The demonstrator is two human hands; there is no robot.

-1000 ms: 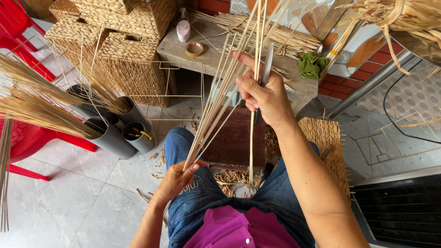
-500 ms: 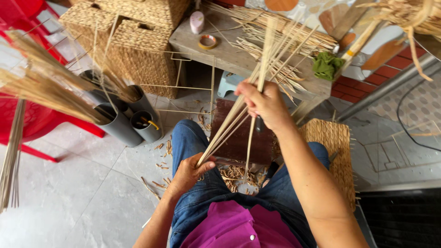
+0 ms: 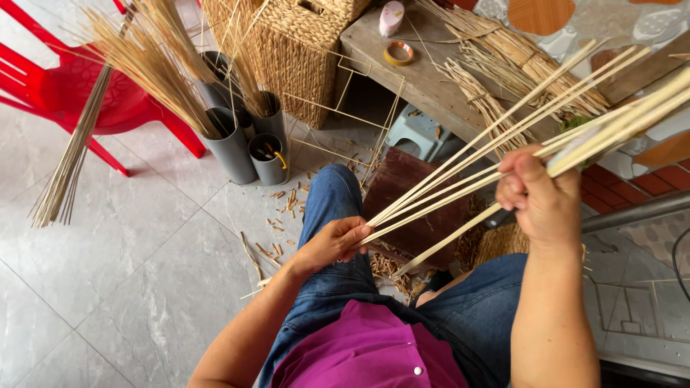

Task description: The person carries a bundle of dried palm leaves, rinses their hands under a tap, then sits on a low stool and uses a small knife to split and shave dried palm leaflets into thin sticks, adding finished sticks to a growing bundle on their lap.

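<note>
grey tiled floor (image 3: pixel 108 251), reed-filled grey tubes (image 3: pixel 231 147), cane strips (image 3: pixel 460 190) in both hands

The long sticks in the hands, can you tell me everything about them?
The sticks are long, thin, straight and pale yellow, like split cane or bamboo. There are several, bunched tight at the lower end and fanning out toward the upper right, past the picture's edge. The left hand pinches the bunched ends above the knee. The right hand grips them higher up. One stick hangs lower, pointing down at the scraps on the floor.
</note>
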